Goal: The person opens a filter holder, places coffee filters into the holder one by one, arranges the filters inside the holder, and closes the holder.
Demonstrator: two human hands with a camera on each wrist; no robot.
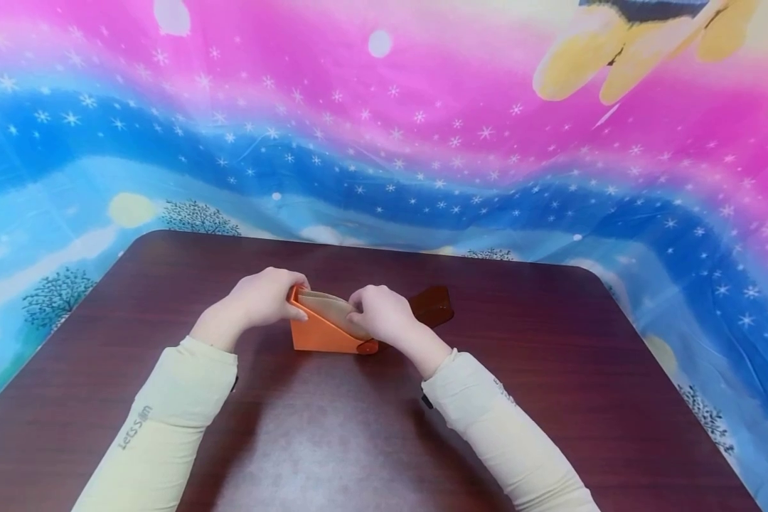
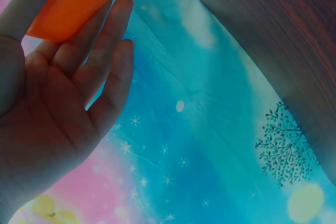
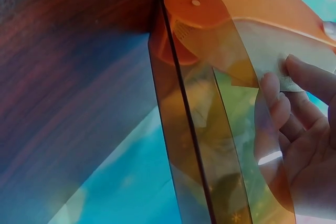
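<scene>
An orange box (image 1: pixel 323 336) stands on the table, its see-through brown lid (image 1: pixel 434 306) swung back to the right on a round hinge (image 3: pixel 194 3). Thin beige sheets (image 1: pixel 329 306) with rounded tops stand inside it; their exact kind cannot be told. My left hand (image 1: pixel 262 296) grips the box's tall left end, thumb on the near side. In the left wrist view the lower fingers spread away from the orange wall (image 2: pixel 79 3). My right hand (image 1: pixel 387 313) pinches the beige sheets at the box's right part. Through the lid, the right wrist view shows some of its fingers.
The dark wooden table (image 1: pixel 518 370) reaches around the box, with a bright reflection in front. A colourful printed cloth (image 1: pixel 358 156) with snowflakes hangs behind and beside the table edges.
</scene>
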